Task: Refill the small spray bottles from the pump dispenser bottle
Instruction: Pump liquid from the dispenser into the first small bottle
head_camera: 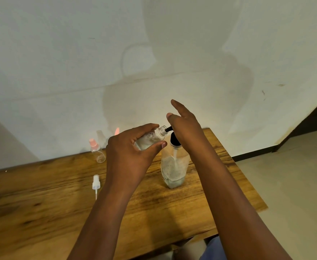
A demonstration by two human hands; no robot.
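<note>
Two hands are busy over the wooden counter [41,212]. Nearest on it lies a white spray top [96,182] with its thin tube, flat on the wood and not on any bottle. It is tiny and light, so it could roll away — best picked up by its fat head, not the tube.

Next comes the left hand [133,147]. Its grip is curled round a small spray bottle [150,138], fingers over the top and thumb underneath. The bottle is tipped on its side in the air, and its open mouth meets the black nozzle [168,129]. It looks like thin clear plastic, light and a bit squashy. A soft hold round the middle seems right; a hard squeeze could push the liquid back out. Inside is some pale, bubbly liquid, maybe about half full, but the fingers hide a lot.

Just beside it stands the pump dispenser bottle [172,166], upright on the counter. It is see-through and dented, so the sides are soft. Only a little liquid sits at the bottom, with foam stuck on the walls. That makes it light and easy to tip — pushing straight down on the pump is safest. The right hand [185,124] rests on the black pump head, grip loose with fingers held out straight, not wrapped round anything.

Farther back, near the wall, stands a small bottle with a pink cap [97,150]. It looks empty. Behind it are a clear cap and one more pink top, too blurry to tell more.
</note>
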